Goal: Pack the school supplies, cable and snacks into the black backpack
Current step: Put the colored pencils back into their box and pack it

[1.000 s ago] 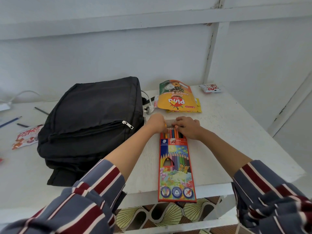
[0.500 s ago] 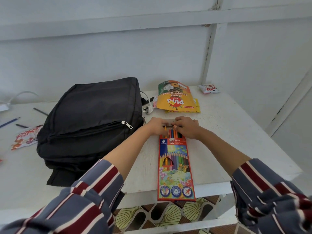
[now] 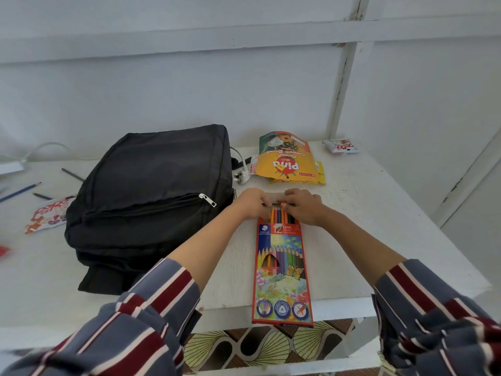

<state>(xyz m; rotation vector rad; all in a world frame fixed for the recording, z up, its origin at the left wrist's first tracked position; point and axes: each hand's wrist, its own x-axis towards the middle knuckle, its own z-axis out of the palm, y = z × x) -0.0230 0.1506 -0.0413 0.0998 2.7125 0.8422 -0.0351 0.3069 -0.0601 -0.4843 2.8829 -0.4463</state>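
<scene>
My left hand (image 3: 252, 203) and right hand (image 3: 302, 206) pinch the end flap of the pencil box (image 3: 282, 270). The black backpack (image 3: 151, 191) lies beside it.

White desk (image 3: 366, 213), paint scuffed toward the right edge. Backs onto a pale wall (image 3: 189, 90) crossed by a white rail (image 3: 244, 40) and an upright post (image 3: 343, 85) with chipped paint. Below the desk's front edge, floor (image 3: 271, 346) patterned in yellow-green fans on brown.

We look forward and down from our head onto the white table (image 3: 379, 213), close over its near edge. Our single wide view reaches the wall (image 3: 189, 85) behind.
</scene>
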